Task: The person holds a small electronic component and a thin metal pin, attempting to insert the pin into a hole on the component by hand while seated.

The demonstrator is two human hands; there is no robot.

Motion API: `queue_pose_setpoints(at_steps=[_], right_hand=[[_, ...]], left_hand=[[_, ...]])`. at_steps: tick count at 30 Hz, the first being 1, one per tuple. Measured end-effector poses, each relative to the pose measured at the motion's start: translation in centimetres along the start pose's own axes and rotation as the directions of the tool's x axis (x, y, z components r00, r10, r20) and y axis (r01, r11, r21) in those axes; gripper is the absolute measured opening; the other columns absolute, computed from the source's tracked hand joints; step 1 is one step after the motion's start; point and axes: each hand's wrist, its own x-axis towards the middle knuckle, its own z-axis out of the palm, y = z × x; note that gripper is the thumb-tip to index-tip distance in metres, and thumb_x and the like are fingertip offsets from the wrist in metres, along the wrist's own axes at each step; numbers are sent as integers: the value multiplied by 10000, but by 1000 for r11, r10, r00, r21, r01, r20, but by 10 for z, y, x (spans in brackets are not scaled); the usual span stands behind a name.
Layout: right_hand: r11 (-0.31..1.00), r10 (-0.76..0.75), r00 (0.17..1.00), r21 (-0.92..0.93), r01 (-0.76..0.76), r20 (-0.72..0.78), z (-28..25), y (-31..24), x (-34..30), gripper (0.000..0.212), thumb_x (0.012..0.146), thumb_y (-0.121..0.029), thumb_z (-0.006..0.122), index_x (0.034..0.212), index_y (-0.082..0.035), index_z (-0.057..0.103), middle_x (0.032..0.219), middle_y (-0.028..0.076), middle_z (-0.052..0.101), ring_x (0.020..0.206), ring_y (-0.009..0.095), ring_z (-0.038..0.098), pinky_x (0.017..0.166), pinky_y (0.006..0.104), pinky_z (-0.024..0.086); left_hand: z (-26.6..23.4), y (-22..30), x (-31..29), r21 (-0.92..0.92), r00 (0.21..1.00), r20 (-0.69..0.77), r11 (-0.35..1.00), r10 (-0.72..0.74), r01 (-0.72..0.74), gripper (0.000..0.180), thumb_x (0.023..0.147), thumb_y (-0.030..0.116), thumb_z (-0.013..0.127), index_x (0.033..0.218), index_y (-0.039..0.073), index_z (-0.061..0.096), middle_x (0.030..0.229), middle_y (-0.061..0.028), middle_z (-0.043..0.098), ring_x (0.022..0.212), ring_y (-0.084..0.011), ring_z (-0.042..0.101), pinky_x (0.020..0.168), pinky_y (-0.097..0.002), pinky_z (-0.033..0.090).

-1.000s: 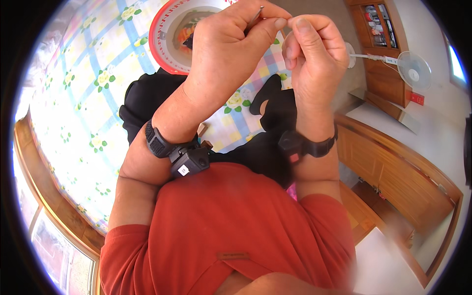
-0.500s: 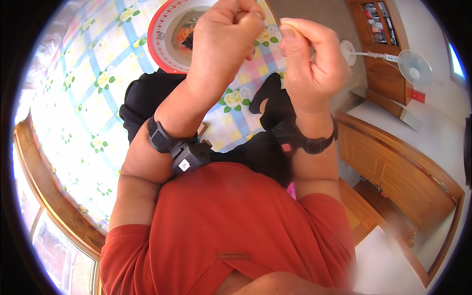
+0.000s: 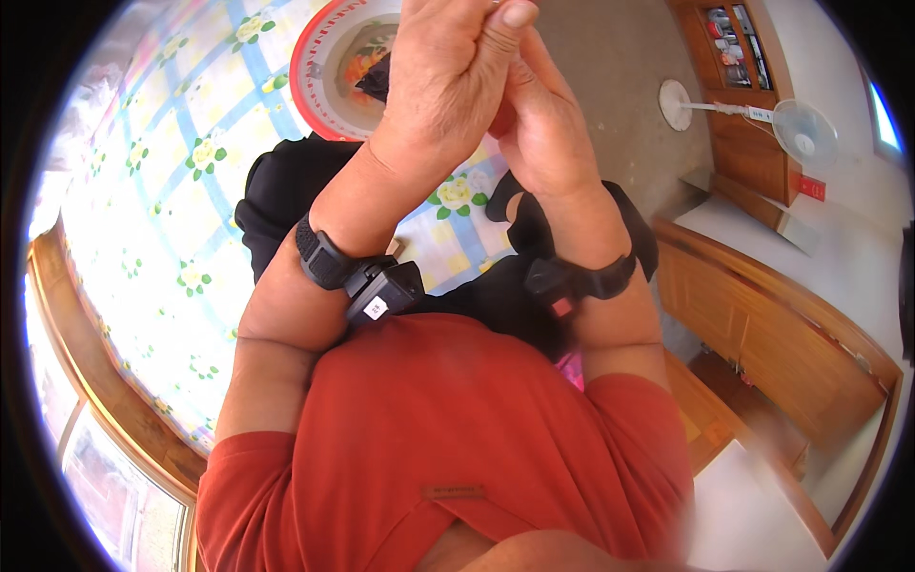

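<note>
Both hands [image 3: 441, 81] [image 3: 548, 138] overlap, forearms [image 3: 351, 217] [image 3: 593, 229] slanting inward.

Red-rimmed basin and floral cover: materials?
Basin: likely enamelled metal, glossy finish, going by the smooth white wall and red rim; plastic possible. Floral cover: printed cloth or thin vinyl; finish unclear, as glare hides any weave.

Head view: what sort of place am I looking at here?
Most likely a lived-in room in someone's home. The flower-patterned plaid sheet, the standing fan and the wooden cabinet with small items on its shelves suggest it, though the exact kind of room isn't certain.
</note>
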Motion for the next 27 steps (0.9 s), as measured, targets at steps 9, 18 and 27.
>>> queue_pose_setpoints(at_steps=[9,18,27], right_hand=[[833,203,937,-554,-13,283,-7,-25,-9,152,942,-143,504,868,-30,575,735,26,560,571,85,458,523,188,384],[980,-176,938,142,139,299,-2,-37,4,169,937,-178,497,996,-30,554,794,82,602,688,146,545,635,255,446],[973,-228,969,-64,223,-93,-29,2,-68,178,944,-214,531,840,-71,548,582,-19,397,493,89,341,532,263,305]], left_hand=[[-35,15,0,-744,811,234,438,-537,505,382,987,251,413,1250,-3,524,1218,-173,568,1100,-287,540,943,-382,399],[-124,65,-22,-813,971,233,540,-44,220,259,899,65,363,724,62,554,679,-63,488,597,-173,436,517,-312,340],[-90,199,-51,-567,812,525,816,254,112,183,907,175,545,829,15,588,649,-20,481,557,-148,459,552,-285,394]])
